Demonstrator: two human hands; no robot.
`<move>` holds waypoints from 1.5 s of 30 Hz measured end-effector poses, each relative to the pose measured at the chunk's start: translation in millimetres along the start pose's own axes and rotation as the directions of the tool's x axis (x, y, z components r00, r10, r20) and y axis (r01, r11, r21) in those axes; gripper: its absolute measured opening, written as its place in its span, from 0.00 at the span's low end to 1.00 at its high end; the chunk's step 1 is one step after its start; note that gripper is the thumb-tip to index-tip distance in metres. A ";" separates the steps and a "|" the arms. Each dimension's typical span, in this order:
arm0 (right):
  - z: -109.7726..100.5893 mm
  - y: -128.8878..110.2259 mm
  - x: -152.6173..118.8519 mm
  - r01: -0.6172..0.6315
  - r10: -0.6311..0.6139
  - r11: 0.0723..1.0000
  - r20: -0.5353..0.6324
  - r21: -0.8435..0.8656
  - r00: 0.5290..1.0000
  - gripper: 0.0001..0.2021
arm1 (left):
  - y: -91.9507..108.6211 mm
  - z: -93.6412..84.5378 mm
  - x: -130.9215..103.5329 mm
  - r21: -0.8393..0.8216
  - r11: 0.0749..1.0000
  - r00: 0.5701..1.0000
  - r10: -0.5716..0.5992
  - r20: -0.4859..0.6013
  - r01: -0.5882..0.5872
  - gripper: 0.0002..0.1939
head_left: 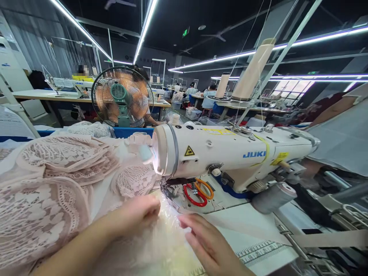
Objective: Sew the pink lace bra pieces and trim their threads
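A white sewing machine (230, 149) stands across the middle, its needle area partly hidden beneath the head. In front of it lies pale, sheer, shiny material (169, 234). My left hand (138, 212) is curled at the material's left side, fingertips pressed together on its edge just below the needle area. On the right side, my right hand (204, 237) rests with fingers stretched out, touching the material's edge. Pink lace pieces (48, 207) are heaped to the left, and another lace piece (133, 180) lies behind my left hand.
Scissors with red and orange handles (195, 193) lie under the machine arm. A grey thread cone (274, 197) stands right of them, near a printed ruler (258, 253). Behind are a round fan (122, 96) and tall thread cones (253, 71). A person's arm (333, 109) shows at right.
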State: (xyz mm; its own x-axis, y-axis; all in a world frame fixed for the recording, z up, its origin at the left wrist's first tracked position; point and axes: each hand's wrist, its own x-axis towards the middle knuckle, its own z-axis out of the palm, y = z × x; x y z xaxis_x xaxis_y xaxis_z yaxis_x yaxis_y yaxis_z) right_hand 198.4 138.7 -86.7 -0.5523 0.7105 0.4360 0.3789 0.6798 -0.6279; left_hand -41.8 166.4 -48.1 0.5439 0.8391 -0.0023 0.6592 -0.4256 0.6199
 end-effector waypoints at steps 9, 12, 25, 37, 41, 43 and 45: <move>53.6 -23.3 15.9 -0.009 0.067 0.985 0.328 -0.174 0.942 0.09 | -25.9 6.8 10.9 -0.176 0.973 0.900 -0.210 -0.382 0.152 0.05; 37.5 -29.6 28.8 -0.210 0.262 0.945 0.192 -0.252 0.946 0.10 | -25.1 8.9 6.5 -0.050 0.986 0.906 -0.166 -0.390 0.159 0.06; 14.3 -16.7 25.7 -0.204 0.325 0.889 0.249 -0.409 0.912 0.07 | 2.4 18.0 20.0 0.612 0.744 0.961 -0.249 -0.120 0.269 0.17; 7.1 -13.2 36.6 -0.217 0.381 0.852 0.281 -0.475 0.881 0.06 | -3.4 22.3 28.0 0.606 0.746 0.961 -0.230 -0.152 0.274 0.21; 4.6 -14.4 43.0 -0.224 0.415 0.825 0.288 -0.519 0.863 0.06 | -7.3 19.2 32.3 0.595 0.754 0.960 -0.225 -0.167 0.280 0.21; 4.9 -13.8 47.2 -0.223 0.431 0.807 0.288 -0.548 0.855 0.06 | -10.3 16.3 35.8 0.590 0.756 0.959 -0.216 -0.181 0.282 0.20; 6.7 -13.7 51.9 -0.216 0.451 0.776 0.281 -0.593 0.847 0.07 | -13.8 12.8 39.8 0.588 0.760 0.961 -0.203 -0.189 0.277 0.19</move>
State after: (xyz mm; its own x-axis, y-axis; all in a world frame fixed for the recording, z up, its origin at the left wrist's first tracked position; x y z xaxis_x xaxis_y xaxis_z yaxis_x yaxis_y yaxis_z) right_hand 159.7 165.1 -59.7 -0.5058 0.8574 -0.0952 0.8536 0.4815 -0.1987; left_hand -22.6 201.4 -66.8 0.2902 0.9567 0.0204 0.9568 -0.2905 0.0090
